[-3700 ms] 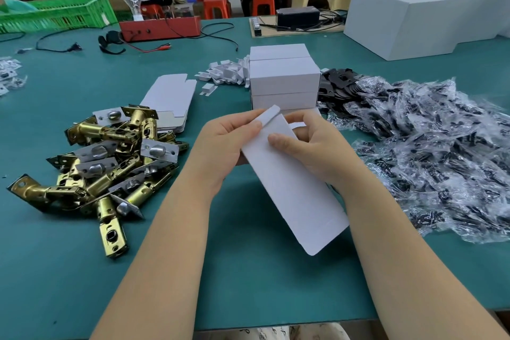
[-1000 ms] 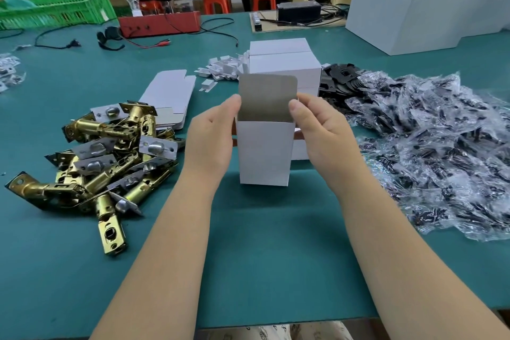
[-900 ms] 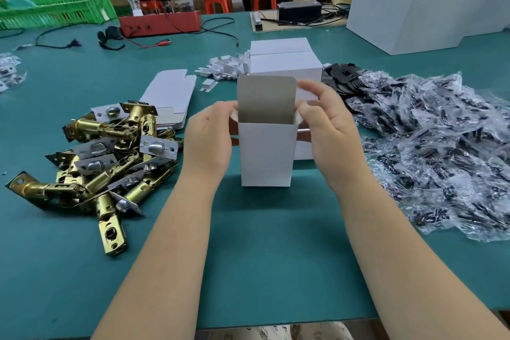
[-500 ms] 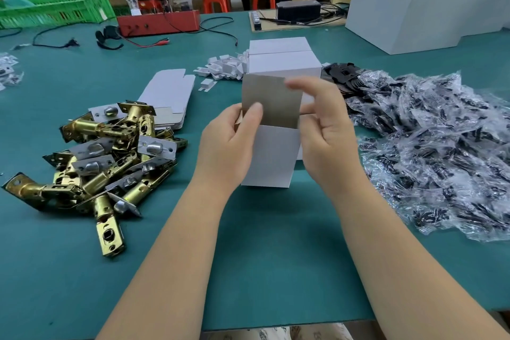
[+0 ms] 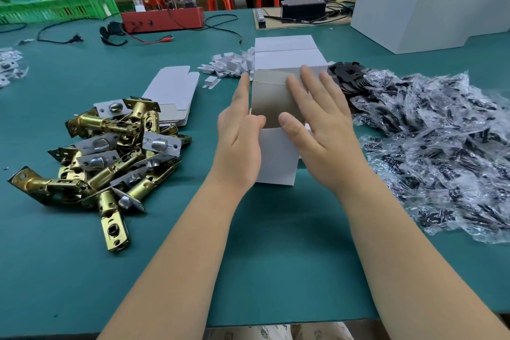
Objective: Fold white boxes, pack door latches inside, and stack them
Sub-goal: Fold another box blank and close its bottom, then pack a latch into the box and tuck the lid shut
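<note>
A small white box [image 5: 276, 159] stands upright on the green table [image 5: 276, 243], its grey-lined top flap folded down toward me. My left hand [image 5: 238, 141] lies flat against the box's left side, fingers straight. My right hand [image 5: 323, 121] rests with straight fingers on the flap and the right side. Behind the box stands a stack of finished white boxes [image 5: 287, 56]. A pile of brass door latches [image 5: 110, 152] lies to the left, with flat unfolded box blanks [image 5: 172, 94] behind it.
Bagged black parts [image 5: 441, 146] cover the table's right side. Small white card pieces [image 5: 229, 65] lie behind the box. Large white cartons [image 5: 425, 8] stand at the back right. A red device [image 5: 162, 19], cables and a green crate [image 5: 55, 4] sit at the back left. People work at the back.
The flat blank was opened into an upright box. Over the last second the top flap came down from upright, and both hands flattened their fingers onto it.
</note>
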`<state>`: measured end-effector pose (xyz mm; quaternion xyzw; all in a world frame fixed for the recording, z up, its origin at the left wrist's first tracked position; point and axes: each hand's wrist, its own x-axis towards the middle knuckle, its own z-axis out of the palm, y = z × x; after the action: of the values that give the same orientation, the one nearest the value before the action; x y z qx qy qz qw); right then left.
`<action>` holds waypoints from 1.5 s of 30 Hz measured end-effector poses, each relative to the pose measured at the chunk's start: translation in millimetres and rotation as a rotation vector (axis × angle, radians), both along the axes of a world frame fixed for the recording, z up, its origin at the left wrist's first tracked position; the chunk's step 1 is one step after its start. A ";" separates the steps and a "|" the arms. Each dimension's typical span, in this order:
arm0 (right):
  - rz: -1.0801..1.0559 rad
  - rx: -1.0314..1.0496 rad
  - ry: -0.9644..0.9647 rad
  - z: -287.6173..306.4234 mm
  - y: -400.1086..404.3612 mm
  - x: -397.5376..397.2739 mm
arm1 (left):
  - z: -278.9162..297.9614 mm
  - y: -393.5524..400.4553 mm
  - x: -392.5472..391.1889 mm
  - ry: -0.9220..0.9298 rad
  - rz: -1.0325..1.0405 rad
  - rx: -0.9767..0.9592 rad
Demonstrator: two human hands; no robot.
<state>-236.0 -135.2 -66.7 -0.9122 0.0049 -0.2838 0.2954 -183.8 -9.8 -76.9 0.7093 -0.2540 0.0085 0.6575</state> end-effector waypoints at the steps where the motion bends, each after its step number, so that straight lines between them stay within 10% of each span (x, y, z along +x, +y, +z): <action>1: 0.010 0.032 -0.010 1.1 -0.5 -0.4 | -0.6 -0.4 -0.3 -0.020 0.018 0.012; 13: 0.027 0.240 0.014 -4.6 2.5 0.4 | -7.5 -9.2 -5.2 -0.209 0.230 -0.024; 25: 0.298 0.501 0.104 -14.8 8.1 3.4 | -5.2 -7.9 -0.5 -0.008 0.184 -0.166; 45: 0.148 0.441 -0.081 -17.8 18.9 0.2 | -2.4 2.9 4.4 -0.077 0.244 -0.020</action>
<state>-235.8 -116.4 -84.5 -0.8113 -0.0121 -0.2900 0.5074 -179.3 -6.8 -79.3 0.7275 -0.1907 0.1181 0.6484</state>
